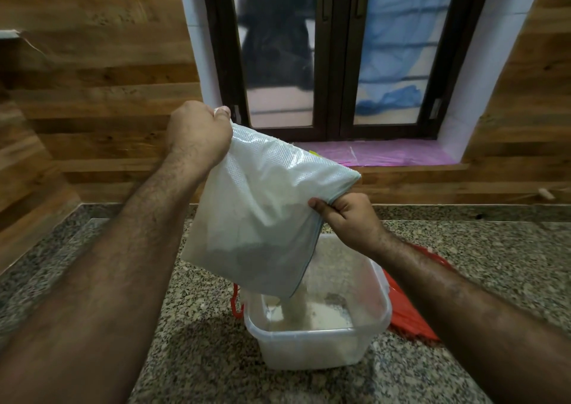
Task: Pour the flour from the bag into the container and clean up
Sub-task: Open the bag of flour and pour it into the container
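Note:
A translucent white woven flour bag (256,212) hangs upside down over a clear square plastic container (318,338) on the granite counter. My left hand (197,135) grips the bag's upper left corner, raised high. My right hand (346,218) grips the bag's right corner, lower down. Flour (293,308) streams from the bag's bottom corner into the container, where a pale layer covers the bottom.
A red object (411,311) lies on the speckled counter (185,357) behind and right of the container, with a red loop at its left. Behind the counter are a wood-panelled wall, a dark-framed window and a pink-covered sill (386,155).

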`<state>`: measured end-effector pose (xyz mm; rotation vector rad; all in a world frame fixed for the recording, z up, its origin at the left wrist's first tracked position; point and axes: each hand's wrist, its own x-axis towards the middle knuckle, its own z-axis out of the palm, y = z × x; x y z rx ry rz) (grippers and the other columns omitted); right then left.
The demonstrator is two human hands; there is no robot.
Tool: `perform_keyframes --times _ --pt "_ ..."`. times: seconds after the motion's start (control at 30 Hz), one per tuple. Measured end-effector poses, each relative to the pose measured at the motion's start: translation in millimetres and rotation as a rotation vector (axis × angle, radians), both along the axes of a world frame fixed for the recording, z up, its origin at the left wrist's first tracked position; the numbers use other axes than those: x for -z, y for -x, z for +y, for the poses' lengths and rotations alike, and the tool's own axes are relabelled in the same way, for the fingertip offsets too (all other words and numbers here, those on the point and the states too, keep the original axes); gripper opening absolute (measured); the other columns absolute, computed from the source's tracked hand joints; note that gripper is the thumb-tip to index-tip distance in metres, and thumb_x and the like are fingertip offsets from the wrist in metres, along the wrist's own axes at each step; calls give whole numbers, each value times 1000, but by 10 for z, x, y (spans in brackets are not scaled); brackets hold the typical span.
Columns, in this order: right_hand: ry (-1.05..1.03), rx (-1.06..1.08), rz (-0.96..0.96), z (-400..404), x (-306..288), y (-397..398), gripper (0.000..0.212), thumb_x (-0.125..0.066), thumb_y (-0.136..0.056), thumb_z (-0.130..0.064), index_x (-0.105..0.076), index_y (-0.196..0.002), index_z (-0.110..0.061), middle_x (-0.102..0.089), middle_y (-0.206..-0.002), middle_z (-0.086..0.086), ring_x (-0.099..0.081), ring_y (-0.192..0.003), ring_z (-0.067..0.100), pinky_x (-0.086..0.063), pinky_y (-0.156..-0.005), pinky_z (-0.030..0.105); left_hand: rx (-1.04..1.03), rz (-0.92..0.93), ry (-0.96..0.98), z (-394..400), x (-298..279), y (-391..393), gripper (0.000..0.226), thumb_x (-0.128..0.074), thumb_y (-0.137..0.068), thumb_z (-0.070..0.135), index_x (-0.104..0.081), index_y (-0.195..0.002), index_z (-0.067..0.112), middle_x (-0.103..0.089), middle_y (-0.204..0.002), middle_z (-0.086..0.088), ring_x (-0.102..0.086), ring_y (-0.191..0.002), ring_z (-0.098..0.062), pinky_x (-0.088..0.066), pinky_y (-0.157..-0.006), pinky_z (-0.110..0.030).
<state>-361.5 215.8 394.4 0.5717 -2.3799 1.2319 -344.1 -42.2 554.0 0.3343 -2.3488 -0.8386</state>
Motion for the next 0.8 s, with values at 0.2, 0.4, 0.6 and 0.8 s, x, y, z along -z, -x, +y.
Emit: perform_keyframes --times 0.2,0.4,0.6,0.8 --pt "-24 -40 -95 71 55 -24 57 -69 -95 -53 -70 -66 -3 -70 -64 12 -62 -56 19 -55 -59 46 3 -13 112 151 -27 -10 46 -53 -111 41 -77 -113 2 -73 -101 -10 -68 -92 -25 -51 -71 -30" --pt "-45 12 -180 79 161 -54 48 -73 -100 -41 -66 -56 -20 -69 -58 -17 -64 -56 5 -52 -59 29 13 -26 161 312 -67 -48 42 -53 -111 38 -75 -118 3 -63 -97 -4 -58 -90 -19 -43 -75 -32" --pt "-41 38 -206 148 197 -59 45 -71 -99 -44 -79 -78 -5 -79 -75 5 -75 -74 22 -61 -73 45 21 -39 238 382 -93 -61 41 -53 -111 38 -74 -118 3 -61 -95 -4 -57 -87 -19 -44 -72 -30" --pt "-588 31 -514 233 -262 -129 40 -67 -98 -55 -71 -81 -19 -76 -81 1 -73 -83 27 -58 -74 35 34 -70 401 557 -126 -125 40 -51 -113 33 -74 -120 1 -60 -94 -7 -59 -85 -21 -49 -73 -33"
